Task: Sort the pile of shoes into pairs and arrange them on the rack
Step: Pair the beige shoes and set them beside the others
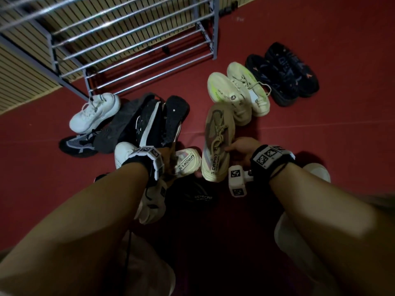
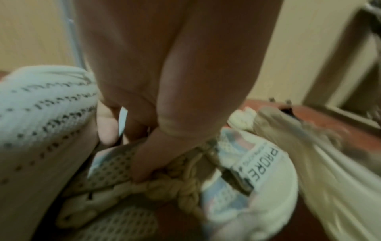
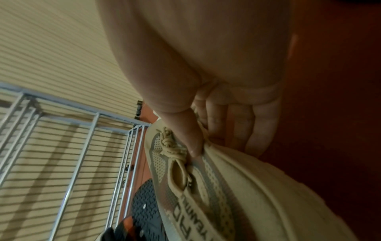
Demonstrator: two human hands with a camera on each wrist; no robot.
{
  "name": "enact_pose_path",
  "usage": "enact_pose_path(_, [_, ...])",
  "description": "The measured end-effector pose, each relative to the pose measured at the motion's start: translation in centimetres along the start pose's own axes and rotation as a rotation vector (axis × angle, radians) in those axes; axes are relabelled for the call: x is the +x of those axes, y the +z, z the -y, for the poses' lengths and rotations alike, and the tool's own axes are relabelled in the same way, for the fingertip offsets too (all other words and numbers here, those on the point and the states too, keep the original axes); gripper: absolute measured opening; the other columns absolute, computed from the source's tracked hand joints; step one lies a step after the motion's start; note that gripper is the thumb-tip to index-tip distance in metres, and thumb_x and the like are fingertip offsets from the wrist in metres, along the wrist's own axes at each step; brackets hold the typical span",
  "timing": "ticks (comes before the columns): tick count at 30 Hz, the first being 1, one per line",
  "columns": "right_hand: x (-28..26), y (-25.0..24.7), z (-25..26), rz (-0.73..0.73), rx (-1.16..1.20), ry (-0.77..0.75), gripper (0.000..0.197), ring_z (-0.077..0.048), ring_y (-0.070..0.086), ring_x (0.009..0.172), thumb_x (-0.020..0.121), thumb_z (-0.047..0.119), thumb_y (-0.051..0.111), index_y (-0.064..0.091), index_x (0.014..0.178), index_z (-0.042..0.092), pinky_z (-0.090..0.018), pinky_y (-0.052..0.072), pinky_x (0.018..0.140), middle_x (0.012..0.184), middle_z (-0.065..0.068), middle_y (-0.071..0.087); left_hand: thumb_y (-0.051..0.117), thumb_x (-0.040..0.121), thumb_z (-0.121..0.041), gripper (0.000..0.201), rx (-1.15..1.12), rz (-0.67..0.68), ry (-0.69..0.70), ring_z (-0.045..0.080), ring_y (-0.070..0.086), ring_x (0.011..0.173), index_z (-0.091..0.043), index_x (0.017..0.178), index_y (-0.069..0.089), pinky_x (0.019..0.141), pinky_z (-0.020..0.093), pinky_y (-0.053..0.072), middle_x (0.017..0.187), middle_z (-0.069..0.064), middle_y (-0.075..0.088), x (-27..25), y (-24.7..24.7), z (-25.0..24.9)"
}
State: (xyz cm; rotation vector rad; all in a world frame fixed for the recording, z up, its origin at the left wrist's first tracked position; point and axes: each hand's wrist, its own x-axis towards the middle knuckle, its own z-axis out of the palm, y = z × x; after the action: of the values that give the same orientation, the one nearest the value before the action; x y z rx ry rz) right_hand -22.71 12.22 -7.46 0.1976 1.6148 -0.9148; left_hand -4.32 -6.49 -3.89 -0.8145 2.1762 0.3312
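I am holding one beige shoe [image 1: 217, 144] in my right hand [image 1: 241, 149], thumb [image 3: 185, 138] pinching its upper beside the laces and the other fingers [image 3: 243, 124] curling under the sole. It is hanging on its side, toe pointing away from me toward the rack [image 1: 132, 45].

My left hand [image 2: 156, 114] is reaching down into the pile, and its fingers are curling around the laces and tongue of the matching beige shoe [image 1: 188, 161], which is lying just left of the one I am holding. A white shoe [image 2: 41, 106] is pressing against the left side of that hand.

Beyond my left hand the rest of the pile is lying on the red floor [image 1: 331, 129]: a second white shoe [image 1: 94, 113] leaning at the rack's foot, black shoes [image 1: 149, 122] with soles turned up, and a grey knit shoe [image 1: 79, 144].

To the right, two pairs are standing side by side: the pale green pair [image 1: 239, 92], and just beside it the black pair [image 1: 282, 73]. The rack's bars are carrying no shoes that I can see.
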Motion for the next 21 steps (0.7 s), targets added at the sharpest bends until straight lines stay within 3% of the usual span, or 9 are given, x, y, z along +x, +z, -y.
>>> enact_pose_path(5, [-4.5, 0.6, 1.5, -0.091, 0.018, -0.111, 0.025, -0.035, 0.068, 0.098, 0.078, -0.004, 0.069, 0.068, 0.102, 0.003, -0.052, 0.056, 0.085, 0.104, -0.018, 0.071, 0.052, 0.095, -0.006, 0.036, -0.133, -0.127, -0.009, 0.031, 0.057, 0.118, 0.0, 0.13, 0.051, 0.092, 0.031, 0.044, 0.129, 0.018, 0.058, -1.1, -1.8, 1.6])
enact_pose_path(8, [-6.3, 0.3, 2.2, -0.095, 0.027, -0.158, 0.027, -0.034, 0.068, 0.097, 0.081, -0.007, 0.064, 0.067, 0.104, 0.006, -0.047, 0.057, 0.078, 0.104, -0.017, 0.071, 0.054, 0.093, -0.009, 0.032, -0.222, -0.203, 0.0, 0.033, 0.06, 0.11, -0.002, 0.124, 0.052, 0.089, 0.034, 0.046, 0.121, 0.018, 0.061, -2.1, -2.8, 1.8])
enact_pose_path(10, [-7.9, -0.1, 3.0, -0.136, 0.009, -0.196, 0.025, -0.036, 0.068, 0.095, 0.079, -0.006, 0.067, 0.068, 0.101, 0.005, -0.049, 0.058, 0.076, 0.106, -0.019, 0.071, 0.055, 0.089, -0.015, 0.023, -0.291, -0.264, 0.03, 0.032, 0.061, 0.092, -0.009, 0.111, 0.049, 0.081, 0.038, 0.049, 0.104, 0.015, 0.063, -2.5, -3.6, 1.4])
enact_pose_path(12, [-9.5, -0.9, 3.9, -0.226, -0.094, -0.258, 0.013, -0.032, 0.068, 0.089, 0.077, 0.002, 0.073, 0.066, 0.086, 0.009, -0.046, 0.058, 0.077, 0.097, -0.016, 0.07, 0.057, 0.086, -0.022, 0.022, -0.363, -0.337, 0.045, 0.028, 0.057, 0.078, -0.014, 0.1, 0.043, 0.072, 0.038, 0.047, 0.091, 0.011, 0.06, -3.0, -4.7, 0.6])
enact_pose_path(14, [-11.4, -1.6, 5.1, -0.287, -0.154, -0.319, 0.023, -0.028, 0.063, 0.077, 0.075, 0.005, 0.077, 0.056, 0.075, 0.016, -0.039, 0.056, 0.068, 0.082, -0.011, 0.063, 0.06, 0.081, -0.035, 0.028, -0.471, -0.413, 0.061, 0.026, 0.057, 0.074, -0.018, 0.096, 0.043, 0.072, 0.039, 0.049, 0.088, 0.008, 0.058, -3.1, -5.9, -0.1])
enact_pose_path(16, [-13.4, -1.9, 6.2, -0.3, -0.116, -0.365, 0.028, -0.029, 0.061, 0.075, 0.074, -0.003, 0.074, 0.052, 0.075, 0.013, -0.043, 0.057, 0.068, 0.081, -0.016, 0.062, 0.064, 0.072, -0.048, 0.039, -0.598, -0.436, 0.093, 0.026, 0.057, 0.077, -0.023, 0.095, 0.045, 0.075, 0.044, 0.052, 0.089, 0.005, 0.056, -4.0, -7.4, -1.1])
enact_pose_path(18, [-14.9, -2.4, 7.2, -0.334, -0.131, -0.383, 0.028, -0.029, 0.064, 0.077, 0.077, -0.007, 0.07, 0.051, 0.075, 0.015, -0.041, 0.059, 0.064, 0.09, -0.016, 0.065, 0.068, 0.071, -0.042, 0.042, -0.725, -0.412, 0.119, 0.029, 0.061, 0.079, -0.018, 0.098, 0.047, 0.074, 0.044, 0.055, 0.09, 0.007, 0.059, -4.9, -9.1, -1.9])
enact_pose_path(21, [-16.4, -3.6, 9.1, -0.351, -0.179, -0.431, 0.031, -0.027, 0.066, 0.073, 0.077, -0.007, 0.07, 0.049, 0.072, 0.015, -0.033, 0.054, 0.059, 0.088, -0.015, 0.068, 0.059, 0.073, -0.036, 0.044, -0.921, -0.373, 0.206, 0.035, 0.065, 0.074, 0.002, 0.095, 0.057, 0.062, 0.037, 0.05, 0.092, 0.028, 0.066, -5.3, -11.1, -2.9])
